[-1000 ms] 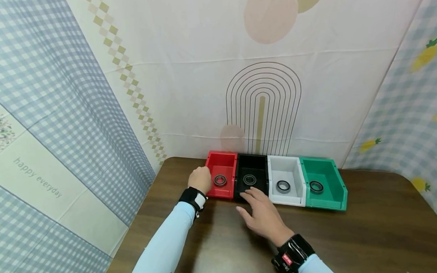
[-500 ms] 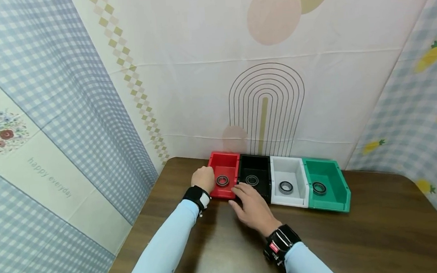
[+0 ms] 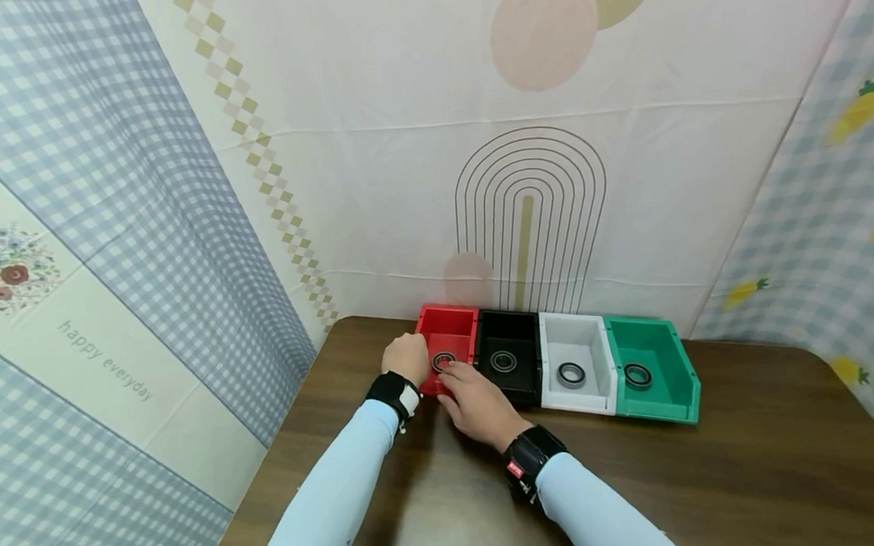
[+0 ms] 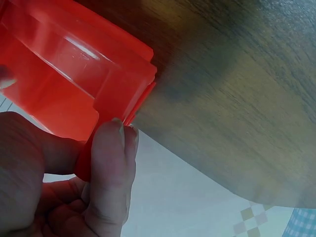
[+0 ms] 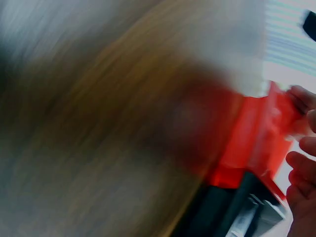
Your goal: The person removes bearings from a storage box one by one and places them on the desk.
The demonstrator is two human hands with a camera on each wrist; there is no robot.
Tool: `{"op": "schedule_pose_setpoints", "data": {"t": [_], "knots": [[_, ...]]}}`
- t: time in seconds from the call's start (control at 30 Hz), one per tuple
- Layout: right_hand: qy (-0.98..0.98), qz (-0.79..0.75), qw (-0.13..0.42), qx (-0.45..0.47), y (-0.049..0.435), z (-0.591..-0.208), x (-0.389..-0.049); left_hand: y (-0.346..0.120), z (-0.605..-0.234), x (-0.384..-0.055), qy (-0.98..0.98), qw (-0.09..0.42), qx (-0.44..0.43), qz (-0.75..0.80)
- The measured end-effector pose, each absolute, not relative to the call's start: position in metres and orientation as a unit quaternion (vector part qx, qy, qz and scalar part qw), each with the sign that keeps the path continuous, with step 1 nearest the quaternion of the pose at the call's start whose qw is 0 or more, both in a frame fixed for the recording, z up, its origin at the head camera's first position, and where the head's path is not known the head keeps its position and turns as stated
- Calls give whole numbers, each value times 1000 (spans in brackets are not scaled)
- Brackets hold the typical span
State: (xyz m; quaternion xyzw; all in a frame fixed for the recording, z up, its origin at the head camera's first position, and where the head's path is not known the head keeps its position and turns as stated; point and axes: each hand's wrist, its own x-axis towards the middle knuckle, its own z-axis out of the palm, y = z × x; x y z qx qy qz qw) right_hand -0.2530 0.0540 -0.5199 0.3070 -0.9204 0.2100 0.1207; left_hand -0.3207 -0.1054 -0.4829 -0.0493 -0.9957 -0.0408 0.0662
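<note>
Four colours of open bin stand joined in a row, each with a dark ring-shaped bearing inside. My left hand (image 3: 406, 358) is at the left side of the red bin (image 3: 447, 318); in the left wrist view its thumb and fingers pinch the bin's red wall (image 4: 123, 94). My right hand (image 3: 478, 406) reaches over the red bin's front edge, fingertips beside the bearing (image 3: 442, 359), partly covering it. No grip on that bearing is visible. Much of the right wrist view is blurred, with the red bin (image 5: 247, 143) at its right.
Rightward follow the black bin (image 3: 514, 335), the white bin (image 3: 570, 332) and the green bin (image 3: 640, 340). They stand near the back edge of the brown wooden table (image 3: 764, 453). Patterned cloths (image 3: 371, 185) hang behind and at both sides.
My right hand has moved left, from in front of the black bin to the red bin, its fingertips reaching the bearing there. My left hand has stayed at the red bin's side.
</note>
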Motion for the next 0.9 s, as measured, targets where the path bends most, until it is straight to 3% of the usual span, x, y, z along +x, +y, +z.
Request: {"op": "schedule_pose_setpoints", "data": {"t": [0.17,0.33,0.47,0.6,0.9], "knots": [[-917,195,127,325,46,-530,-258,-107,-487,-321,-995,73,-51,-43],[-905,194,181,333,33,-537,-264,-106,-489,-321,-993,92,-60,-53],[-907,188,194,324,22,-541,-269,-106,-488,-319,-992,97,-58,-52],[-927,179,170,282,12,-541,-273,-106,-486,-319,-993,87,-59,-52],[-958,208,54,190,-1,-530,-285,-108,-487,-322,-993,81,-63,-60]]}}
